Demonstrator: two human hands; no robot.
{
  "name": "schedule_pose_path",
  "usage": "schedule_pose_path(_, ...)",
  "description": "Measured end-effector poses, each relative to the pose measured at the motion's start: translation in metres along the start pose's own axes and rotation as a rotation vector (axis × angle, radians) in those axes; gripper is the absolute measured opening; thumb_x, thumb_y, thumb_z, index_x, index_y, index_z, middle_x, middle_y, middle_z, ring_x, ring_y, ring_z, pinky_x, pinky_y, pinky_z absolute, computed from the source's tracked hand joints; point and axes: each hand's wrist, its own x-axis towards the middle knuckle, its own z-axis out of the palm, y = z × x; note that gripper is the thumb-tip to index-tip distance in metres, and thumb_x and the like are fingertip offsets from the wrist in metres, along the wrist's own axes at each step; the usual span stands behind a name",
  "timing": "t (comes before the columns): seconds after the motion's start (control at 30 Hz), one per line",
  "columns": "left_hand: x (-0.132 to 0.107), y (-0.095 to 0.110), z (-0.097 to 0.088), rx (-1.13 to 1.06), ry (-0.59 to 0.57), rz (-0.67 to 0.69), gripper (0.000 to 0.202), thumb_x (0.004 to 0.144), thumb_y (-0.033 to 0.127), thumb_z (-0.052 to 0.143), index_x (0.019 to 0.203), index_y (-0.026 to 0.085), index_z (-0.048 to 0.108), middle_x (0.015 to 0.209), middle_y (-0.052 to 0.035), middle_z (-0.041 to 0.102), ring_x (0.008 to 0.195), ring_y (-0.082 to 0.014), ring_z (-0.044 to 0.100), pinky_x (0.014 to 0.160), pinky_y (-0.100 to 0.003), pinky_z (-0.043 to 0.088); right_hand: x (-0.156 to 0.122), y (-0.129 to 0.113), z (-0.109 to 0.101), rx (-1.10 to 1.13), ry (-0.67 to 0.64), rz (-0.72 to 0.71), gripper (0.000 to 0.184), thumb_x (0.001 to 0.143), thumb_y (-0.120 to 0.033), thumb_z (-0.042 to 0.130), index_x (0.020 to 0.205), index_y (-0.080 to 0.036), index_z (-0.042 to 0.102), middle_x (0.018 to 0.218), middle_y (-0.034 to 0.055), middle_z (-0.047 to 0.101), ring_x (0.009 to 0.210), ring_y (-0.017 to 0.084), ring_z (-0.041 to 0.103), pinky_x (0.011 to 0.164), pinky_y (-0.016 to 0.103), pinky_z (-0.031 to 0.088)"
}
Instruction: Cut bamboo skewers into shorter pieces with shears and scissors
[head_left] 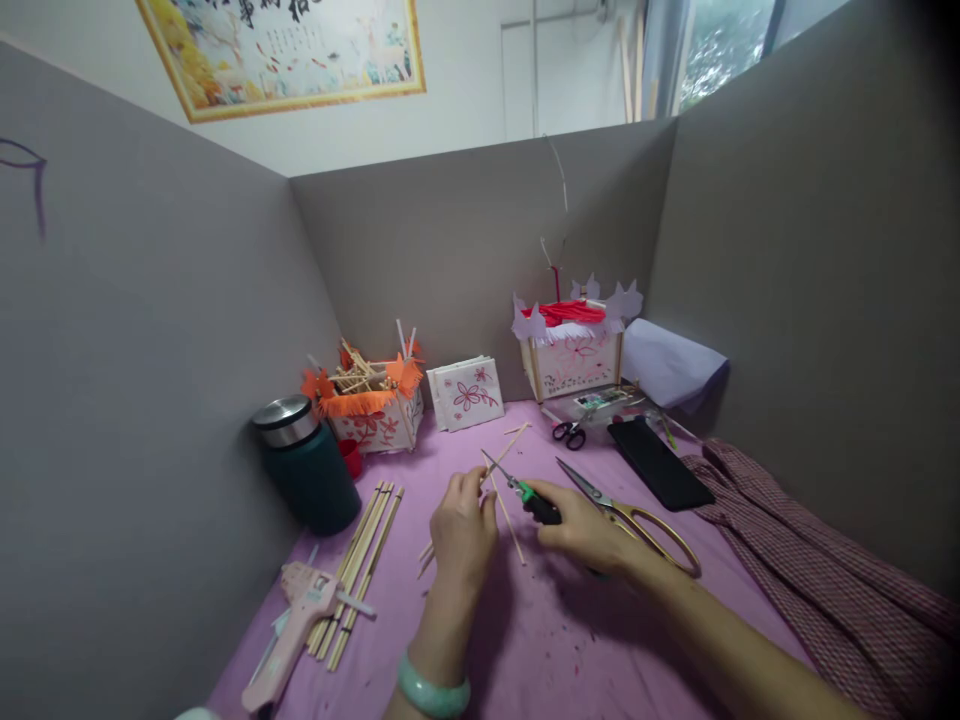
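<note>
While the left hand (pixel 461 530) pinches a thin wooden stick (pixel 515 438), the right hand (pixel 577 522) is wrapped around the green-and-black handles of a pair of pliers (pixel 534 500); the hands stand apart, with the tool's tip at the stick. Gray panels rise along the left (pixel 165 330), back (pixel 465 260) and right (pixel 810 300) edges of the pink tablecloth (pixel 540 640). Room to move is widest on the near side, where small flecks dot the cloth. It is tighter to the right, where large scissors (pixel 609 505) lie just beside the right hand, and to the left, where a row of sticks (pixel 367 560) and a glue gun (pixel 300 610) lie. Held over the middle of the tablecloth, the stick runs slantwise, its far end pointing away and rightward. Another thin stick (pixel 510 525) crosses near it, slanting toward the near right. The pliers point away and leftward.
</note>
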Motion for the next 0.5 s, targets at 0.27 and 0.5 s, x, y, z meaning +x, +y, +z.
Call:
schedule_pose_path(0.27,0.000,-0.004,0.005,0.291,-0.059,-0.009,0.025,0.088,0.020,0.047,0.102,0.025,0.067,0.087,-0.0051,0.070,0.074,-0.0168,0.062,0.060,-0.025,0.034,0.002,0.016,0.010,0.271,-0.091,0.092,0.030,0.056,-0.014,0.050,0.085,-0.017,0.054,0.079,-0.0017,0.055,0.074,0.015,0.047,0.065,0.025,0.036)
schedule_pose_path(0.5,0.004,-0.001,-0.002,0.151,-0.153,-0.056,0.027,0.089,0.026,0.044,0.094,0.022,0.070,0.082,-0.0066,0.072,0.070,-0.0170,0.062,0.060,-0.024,0.034,-0.003,0.018,0.004,0.307,-0.132,0.109,0.034,0.058,-0.016,0.053,0.092,-0.019,0.055,0.087,-0.0013,0.056,0.078,0.015,0.048,0.066,0.025,0.036)
